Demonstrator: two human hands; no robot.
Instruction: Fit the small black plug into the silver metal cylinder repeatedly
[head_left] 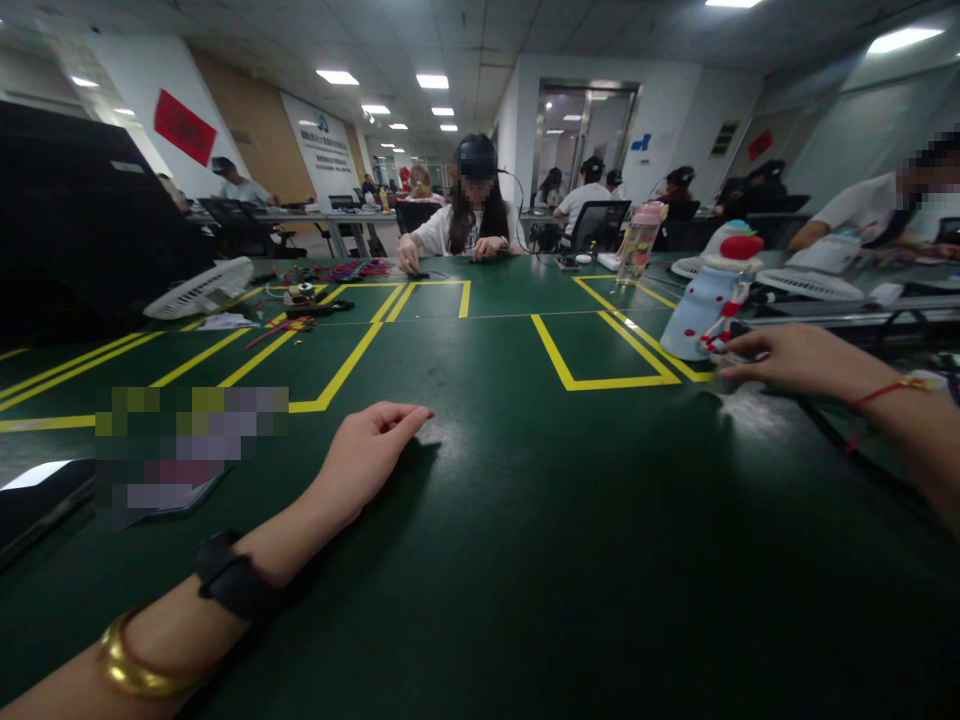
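My left hand (371,455) rests on the green table (480,520), its fingers curled in and the thumb lying along the index finger. Nothing shows in it. On the right, my right hand (806,362) reaches over the table with thumb and fingers pinched together. A pale, see-through thing (724,382), blurred, shows at those fingertips; its kind is unclear. Just behind them stands a light blue bottle (691,312) with a red-and-white top and a red-and-white strap, close to the fingers; whether they touch it cannot be told.
Yellow tape (622,384) marks boxes on the table. Left lie a phone-like slab (52,500), a blurred-out item (195,460), a white fan (199,288) and wires (352,270). A pink-lidded clear bottle (641,245) stands behind. Opposite, a person (476,215) works with both hands.
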